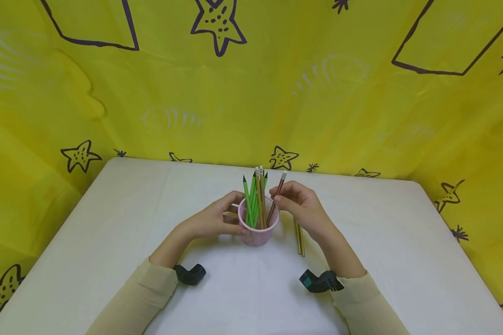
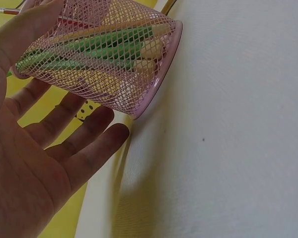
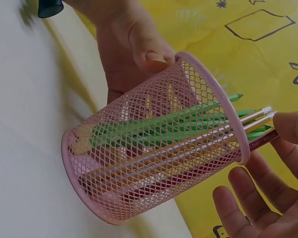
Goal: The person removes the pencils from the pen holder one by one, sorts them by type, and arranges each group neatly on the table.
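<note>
A pink mesh pencil cup (image 1: pixel 256 238) stands on the table between my hands. My left hand (image 1: pixel 211 218) holds it from the left, thumb near the rim and fingers spread round the far side. Inside are several green pencils (image 1: pixel 248 200) with dark points upward, and gold pencils (image 1: pixel 261 197) with white eraser ends up. My right hand (image 1: pixel 303 207) pinches a dark red pencil (image 1: pixel 281 183) between thumb and fingers at the cup's right rim. That pencil's lower part is inside the cup, seen through the mesh (image 3: pixel 164 178) in the right wrist view.
Gold pencils (image 1: pixel 299 239) lie on the white table (image 1: pixel 243 288) to the right of the cup, partly under my right hand. Behind the table hangs a yellow cloth (image 1: pixel 251 102) with starfish drawings. Each wrist wears a black device (image 1: pixel 318 281).
</note>
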A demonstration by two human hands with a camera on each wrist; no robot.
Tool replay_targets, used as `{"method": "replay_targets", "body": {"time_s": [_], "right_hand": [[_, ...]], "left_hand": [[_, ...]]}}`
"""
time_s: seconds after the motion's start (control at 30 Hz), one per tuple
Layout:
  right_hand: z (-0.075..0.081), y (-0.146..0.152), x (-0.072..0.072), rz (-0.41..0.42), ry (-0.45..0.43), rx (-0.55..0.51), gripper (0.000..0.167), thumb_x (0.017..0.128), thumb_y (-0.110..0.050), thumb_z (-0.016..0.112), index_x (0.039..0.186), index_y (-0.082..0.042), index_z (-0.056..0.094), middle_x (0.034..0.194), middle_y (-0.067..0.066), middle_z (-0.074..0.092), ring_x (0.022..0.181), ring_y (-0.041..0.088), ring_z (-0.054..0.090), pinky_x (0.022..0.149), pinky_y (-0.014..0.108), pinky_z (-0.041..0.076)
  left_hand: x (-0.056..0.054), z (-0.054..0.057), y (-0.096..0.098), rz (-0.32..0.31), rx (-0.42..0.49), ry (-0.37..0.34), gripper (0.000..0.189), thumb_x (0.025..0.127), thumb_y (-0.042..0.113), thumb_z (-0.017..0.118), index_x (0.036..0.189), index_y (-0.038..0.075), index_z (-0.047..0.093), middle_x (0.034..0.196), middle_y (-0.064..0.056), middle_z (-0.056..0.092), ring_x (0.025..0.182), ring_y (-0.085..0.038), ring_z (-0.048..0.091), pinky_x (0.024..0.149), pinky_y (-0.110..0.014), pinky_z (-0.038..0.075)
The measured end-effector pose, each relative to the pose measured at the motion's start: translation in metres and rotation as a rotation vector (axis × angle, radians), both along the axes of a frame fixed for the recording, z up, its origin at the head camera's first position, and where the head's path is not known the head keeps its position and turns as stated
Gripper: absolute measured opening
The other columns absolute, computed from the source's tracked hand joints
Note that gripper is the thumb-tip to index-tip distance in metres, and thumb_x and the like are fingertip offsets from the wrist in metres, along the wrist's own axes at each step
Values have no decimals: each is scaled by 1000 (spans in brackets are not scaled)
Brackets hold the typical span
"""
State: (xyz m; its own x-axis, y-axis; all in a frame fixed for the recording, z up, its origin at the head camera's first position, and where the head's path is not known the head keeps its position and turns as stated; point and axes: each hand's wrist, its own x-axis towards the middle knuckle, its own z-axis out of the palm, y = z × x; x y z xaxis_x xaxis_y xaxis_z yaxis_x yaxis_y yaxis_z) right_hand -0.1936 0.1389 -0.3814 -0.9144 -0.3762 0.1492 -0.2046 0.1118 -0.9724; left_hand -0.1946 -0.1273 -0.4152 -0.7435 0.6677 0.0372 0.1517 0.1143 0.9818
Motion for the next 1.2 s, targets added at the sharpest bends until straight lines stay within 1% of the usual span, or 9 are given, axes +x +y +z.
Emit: {"method": "replay_targets", "body": {"time_s": [0.13, 0.3, 0.53, 0.8, 1.03, 1.2], "right_hand": [[2, 1, -1, 9, 1, -15, 16, 97, -5, 62, 109, 5, 57, 116, 12, 66, 106, 16, 65, 89, 29, 59], [6, 2, -1, 4, 9, -32, 15, 97, -5, 61, 108, 5, 57, 116, 13, 66, 106, 20, 66, 89, 32, 60], [9, 3, 0, -11, -3, -59, 16, 98, -8, 61, 109, 4, 57, 114, 10, 66, 106, 18, 65, 90, 33, 59], [13, 5, 1, -1, -1, -118, 18, 100, -8, 59, 111, 6, 55, 113, 11, 66, 106, 25, 65, 89, 36, 60], [15, 7, 3, 1, -12, -185, 10, 100, -6, 58, 109, -2, 58, 112, 9, 66, 104, 22, 66, 89, 38, 60], [15, 7, 3, 11, -15, -222, 8, 100, -4, 57, 108, -5, 59, 110, 7, 67, 104, 21, 66, 89, 38, 60]], "left_hand": [[-1, 0, -1, 4, -7, 2, 70, 83, 6, 80, 141, 9, 40, 140, -10, 48, 128, -31, 53, 105, -43, 50], [-1, -1, -1, 2, -5, 2, 70, 83, 6, 80, 140, 9, 40, 140, -10, 48, 128, -31, 53, 105, -43, 51], [-1, -1, -1, 6, -1, -10, 69, 83, 6, 80, 140, 10, 41, 140, -9, 47, 129, -31, 52, 106, -43, 50], [-1, -1, -1, -1, 5, -16, 69, 83, 6, 80, 140, 10, 40, 141, -10, 47, 129, -32, 51, 105, -43, 50], [0, -1, -1, -6, 0, -3, 69, 84, 8, 80, 140, 10, 40, 140, -10, 48, 128, -32, 52, 105, -42, 51], [0, 0, 0, -4, 2, -3, 69, 84, 5, 79, 140, 9, 40, 140, -10, 48, 128, -32, 52, 105, -44, 50]]}}
